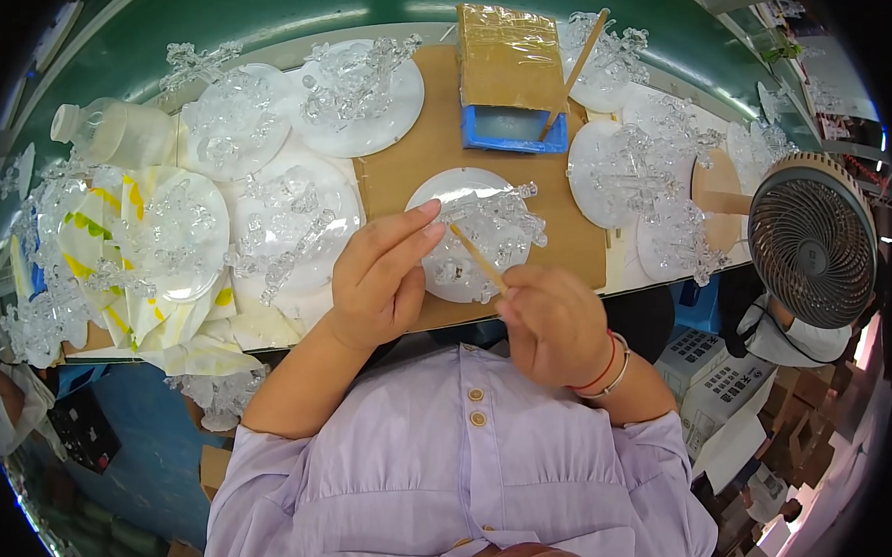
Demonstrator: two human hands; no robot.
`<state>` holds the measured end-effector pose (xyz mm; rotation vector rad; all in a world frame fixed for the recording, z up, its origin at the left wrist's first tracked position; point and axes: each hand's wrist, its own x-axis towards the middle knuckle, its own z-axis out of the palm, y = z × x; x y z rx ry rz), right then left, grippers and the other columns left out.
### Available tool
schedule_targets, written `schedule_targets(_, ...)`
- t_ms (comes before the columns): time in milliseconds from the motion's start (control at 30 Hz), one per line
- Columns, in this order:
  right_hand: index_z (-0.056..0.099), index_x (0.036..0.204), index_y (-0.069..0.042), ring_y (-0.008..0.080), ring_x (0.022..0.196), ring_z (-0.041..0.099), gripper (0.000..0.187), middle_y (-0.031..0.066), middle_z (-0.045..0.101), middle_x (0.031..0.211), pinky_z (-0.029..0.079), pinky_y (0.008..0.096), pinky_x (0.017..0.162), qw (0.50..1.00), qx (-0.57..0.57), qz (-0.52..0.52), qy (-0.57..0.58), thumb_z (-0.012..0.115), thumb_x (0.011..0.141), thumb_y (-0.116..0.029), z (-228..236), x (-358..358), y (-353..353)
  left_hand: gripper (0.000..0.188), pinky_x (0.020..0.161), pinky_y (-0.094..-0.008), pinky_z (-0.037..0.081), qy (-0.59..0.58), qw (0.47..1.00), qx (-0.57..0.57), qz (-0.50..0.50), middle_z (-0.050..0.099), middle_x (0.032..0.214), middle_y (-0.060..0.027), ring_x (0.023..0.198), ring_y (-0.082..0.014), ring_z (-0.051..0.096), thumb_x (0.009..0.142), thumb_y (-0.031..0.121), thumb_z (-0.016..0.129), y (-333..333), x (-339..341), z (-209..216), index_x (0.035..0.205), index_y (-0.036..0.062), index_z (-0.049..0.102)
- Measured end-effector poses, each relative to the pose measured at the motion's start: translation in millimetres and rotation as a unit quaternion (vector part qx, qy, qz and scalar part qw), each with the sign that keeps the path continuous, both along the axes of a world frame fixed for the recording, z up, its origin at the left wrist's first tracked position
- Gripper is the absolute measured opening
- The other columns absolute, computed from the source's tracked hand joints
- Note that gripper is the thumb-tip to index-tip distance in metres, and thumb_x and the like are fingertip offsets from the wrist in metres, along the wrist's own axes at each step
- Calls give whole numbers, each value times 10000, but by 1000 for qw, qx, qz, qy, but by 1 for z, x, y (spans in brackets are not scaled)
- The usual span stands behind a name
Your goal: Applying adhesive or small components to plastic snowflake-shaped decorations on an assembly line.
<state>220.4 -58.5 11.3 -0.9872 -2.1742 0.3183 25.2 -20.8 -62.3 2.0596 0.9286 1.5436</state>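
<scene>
A thin wooden stick point(479, 258) slants up and left from my right hand point(554, 321), whose fingers are pinched around its lower end. My left hand point(378, 281) has its fingers stretched out, the tips close to the far end of the stick. Whether a small clear piece rests at those fingertips, I cannot tell. Below the stick lies a round white plate point(453, 276) bearing clear, branching plastic pieces point(503, 219). It rests on a brown cardboard sheet point(395, 182), partly hidden by my hands.
Similar plates with clear pieces, including one plate point(393, 127), stand on both sides. Ahead is a blue tray point(517, 132) partly covered by taped cardboard point(511, 52), with another stick point(577, 70) leaning in it. A fan point(811, 240) stands right, a translucent bottle point(124, 133) left.
</scene>
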Motion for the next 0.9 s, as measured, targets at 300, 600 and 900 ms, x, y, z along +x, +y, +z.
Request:
schedule_targets(300,514,939,-10,303,646,614,161,146,635,809,484,346,567,999,-10,-48,-18,647,850,-4,12,-1,21,438,812,-339,496,35,999,11,7,637,1163,-153,946,-280,614,667,-116,571,3,2,2,1071,14,679)
schedule_targets(600,524,906,7,300,638,611,100,154,622,799,473,331,560,993,-52,-87,-57,616,867,10,27,10,21,444,805,-344,498,41,999,17,17,646,1143,-144,914,-284,613,649,-110,571,2,1,4,1062,16,678)
schedule_targets(900,535,845,-19,258,554,585,151,123,637,728,441,312,480,998,10,-66,-14,684,835,-33,7,15,13,455,801,-348,505,44,999,25,20,645,1142,-149,914,-286,618,650,-110,566,2,2,2,1074,16,673)
